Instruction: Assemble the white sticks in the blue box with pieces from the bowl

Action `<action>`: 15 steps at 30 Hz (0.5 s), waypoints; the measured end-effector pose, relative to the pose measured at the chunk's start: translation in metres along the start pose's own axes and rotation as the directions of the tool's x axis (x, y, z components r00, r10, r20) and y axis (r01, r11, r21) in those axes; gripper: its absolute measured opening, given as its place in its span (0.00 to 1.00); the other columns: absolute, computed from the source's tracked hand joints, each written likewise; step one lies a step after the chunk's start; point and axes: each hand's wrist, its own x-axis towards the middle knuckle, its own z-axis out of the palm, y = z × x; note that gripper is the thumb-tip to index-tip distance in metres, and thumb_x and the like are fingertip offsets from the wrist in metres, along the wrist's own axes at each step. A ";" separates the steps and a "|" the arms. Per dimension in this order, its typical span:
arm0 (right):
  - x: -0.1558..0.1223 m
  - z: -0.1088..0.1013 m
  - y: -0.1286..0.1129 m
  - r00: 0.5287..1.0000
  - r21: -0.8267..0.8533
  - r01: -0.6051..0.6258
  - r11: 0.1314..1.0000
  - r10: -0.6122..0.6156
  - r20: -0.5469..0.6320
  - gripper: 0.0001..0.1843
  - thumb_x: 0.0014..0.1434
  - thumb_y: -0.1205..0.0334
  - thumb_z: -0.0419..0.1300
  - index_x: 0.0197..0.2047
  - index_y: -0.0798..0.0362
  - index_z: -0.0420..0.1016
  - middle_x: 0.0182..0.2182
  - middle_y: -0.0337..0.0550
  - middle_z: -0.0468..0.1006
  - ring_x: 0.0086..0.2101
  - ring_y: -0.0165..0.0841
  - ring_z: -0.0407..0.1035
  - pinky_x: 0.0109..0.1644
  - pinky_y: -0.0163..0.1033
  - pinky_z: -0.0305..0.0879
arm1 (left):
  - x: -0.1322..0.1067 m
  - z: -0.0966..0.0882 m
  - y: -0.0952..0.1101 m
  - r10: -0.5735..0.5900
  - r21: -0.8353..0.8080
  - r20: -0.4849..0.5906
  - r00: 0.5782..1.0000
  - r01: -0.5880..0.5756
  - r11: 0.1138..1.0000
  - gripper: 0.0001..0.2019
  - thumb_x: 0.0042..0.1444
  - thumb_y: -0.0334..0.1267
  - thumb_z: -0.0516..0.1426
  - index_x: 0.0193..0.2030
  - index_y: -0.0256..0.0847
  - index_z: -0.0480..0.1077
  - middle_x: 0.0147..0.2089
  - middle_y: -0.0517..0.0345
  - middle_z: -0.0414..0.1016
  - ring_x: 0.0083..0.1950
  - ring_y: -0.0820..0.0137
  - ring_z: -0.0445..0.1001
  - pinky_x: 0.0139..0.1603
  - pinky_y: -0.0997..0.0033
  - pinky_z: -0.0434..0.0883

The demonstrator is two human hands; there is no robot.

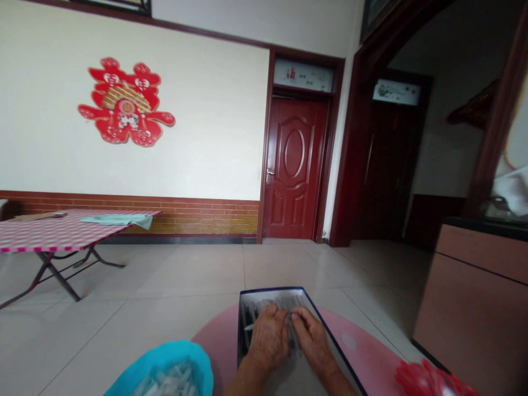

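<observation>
My left hand [270, 338] is closed over a shallow dark-rimmed box [272, 290]. From its left side sticks the tip of a thin pale pointed piece [248, 328]. My right hand [311, 335] pinches thumb and finger together close by, at a tiny dark end [289, 316] between the two hands. What that end belongs to is hidden by the fingers. Inside the box lie many thin greyish strips [295, 301], blurred and partly covered by my hands. A blue bowl [202, 357] at the lower left holds a heap of small whitish tube-like pieces [173, 380].
The box rests on a round pink table [223, 330]. Red crinkled plastic [429, 379] lies at its right edge. Farther left is a folding table with a checked cloth [61, 228]. On the right stands a brown cabinet [474, 297]. A red door [293, 165] is behind.
</observation>
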 end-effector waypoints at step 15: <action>-0.001 -0.001 0.004 0.996 -0.105 0.092 0.990 -0.090 0.015 0.13 0.58 0.51 0.52 0.30 0.47 0.71 0.28 0.40 0.73 0.32 0.36 0.67 0.40 0.39 0.62 | -0.001 -0.001 0.001 0.020 -0.002 0.001 1.000 -0.020 1.000 0.13 0.59 0.31 0.45 0.41 0.38 0.70 0.35 0.49 0.71 0.39 0.63 0.70 0.41 0.62 0.69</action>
